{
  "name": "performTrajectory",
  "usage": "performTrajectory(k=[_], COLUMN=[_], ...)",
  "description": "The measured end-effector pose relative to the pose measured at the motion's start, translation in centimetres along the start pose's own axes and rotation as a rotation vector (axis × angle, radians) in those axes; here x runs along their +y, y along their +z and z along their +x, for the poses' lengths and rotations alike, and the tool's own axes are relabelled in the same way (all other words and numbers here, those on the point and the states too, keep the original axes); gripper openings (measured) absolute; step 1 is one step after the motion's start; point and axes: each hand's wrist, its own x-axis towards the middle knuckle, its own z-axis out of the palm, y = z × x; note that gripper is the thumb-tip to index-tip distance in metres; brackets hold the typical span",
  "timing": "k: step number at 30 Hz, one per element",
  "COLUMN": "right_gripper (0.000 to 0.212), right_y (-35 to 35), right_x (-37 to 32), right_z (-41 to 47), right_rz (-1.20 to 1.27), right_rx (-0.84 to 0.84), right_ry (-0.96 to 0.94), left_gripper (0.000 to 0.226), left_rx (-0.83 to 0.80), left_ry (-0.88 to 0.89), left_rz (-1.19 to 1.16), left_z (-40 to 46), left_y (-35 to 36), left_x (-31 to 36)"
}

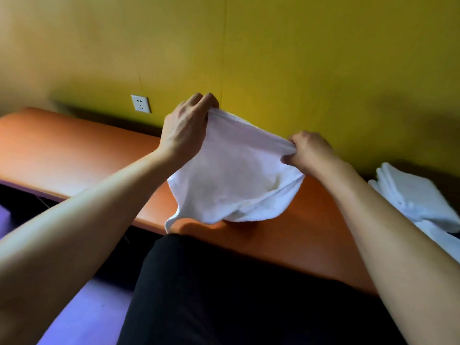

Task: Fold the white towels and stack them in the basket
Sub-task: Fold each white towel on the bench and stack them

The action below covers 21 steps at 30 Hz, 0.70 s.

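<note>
The left hand [185, 129] and right hand [307, 151] each pinch an upper corner of a white towel [231, 178]; both grips are clenched on its top edge. The towel hangs slack above the orange worktop [62, 150], its lower folds touching the surface. A pile of white towels [418, 197] lies at the worktop's right end, well apart. A wall socket [141, 103] sits behind.
</note>
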Motion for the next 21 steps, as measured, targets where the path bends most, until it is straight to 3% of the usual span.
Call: performTrajectory(k=[5, 12, 17, 21], right_gripper=[0.017, 0.023, 0.014, 0.017], right_y=[-1.6, -1.8, -2.4, -3.8], right_x=[4.5, 9.9, 14.3, 17.5], right_z=[-1.8, -4.5, -4.7, -3.7], right_rz=[-0.003, -0.026, -0.113, -0.062], right_rx=[0.257, 0.151, 0.060, -0.020], right_ry=[0.145, 0.222, 0.326, 0.399], left_gripper=[0.022, 0.017, 0.017, 0.020], left_rx=[0.068, 0.012, 0.011, -0.086], left_ry=[0.041, -0.046, -0.113, -0.134], left_rz=[0.049, 0.070, 0.081, 0.133], left_z=[3.3, 4.9, 5.4, 5.7], left_y=[-3.8, -4.7, -4.6, -4.3], left_x=[0.5, -2.5, -4.3, -6.6])
